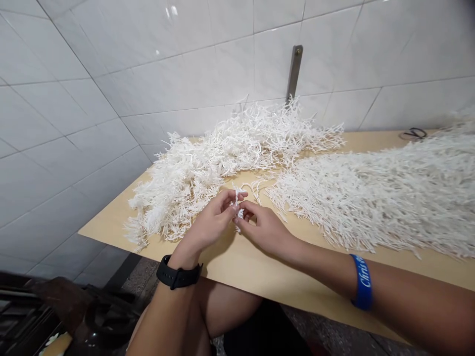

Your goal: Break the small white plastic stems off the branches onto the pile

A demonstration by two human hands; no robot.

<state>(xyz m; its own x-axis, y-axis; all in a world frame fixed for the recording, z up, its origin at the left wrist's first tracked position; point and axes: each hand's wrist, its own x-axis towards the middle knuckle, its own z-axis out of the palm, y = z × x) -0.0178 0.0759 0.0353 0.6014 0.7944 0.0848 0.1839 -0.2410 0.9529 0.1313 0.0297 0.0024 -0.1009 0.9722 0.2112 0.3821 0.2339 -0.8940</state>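
Both my hands meet over the front part of the table, pinching a small white branching strand (237, 198). My left hand (219, 208), with a black watch band on its wrist, grips the strand's upper part between thumb and fingers. Just to the right, my right hand (260, 223) has its fingertips closed on the lower part, and a blue wristband circles that forearm. Behind them spreads a loose, tangled heap of white branching strands (208, 168). The fingers partly cover the held piece, so its full shape is hidden.
A dense mass of white strands (382, 198) covers the table's right side. The tan tabletop (230, 262) meets a tiled wall (222, 64) bearing a metal bracket (294, 74). A dark loop (413, 133) lies at the back right. Dark furniture (70, 306) stands at lower left.
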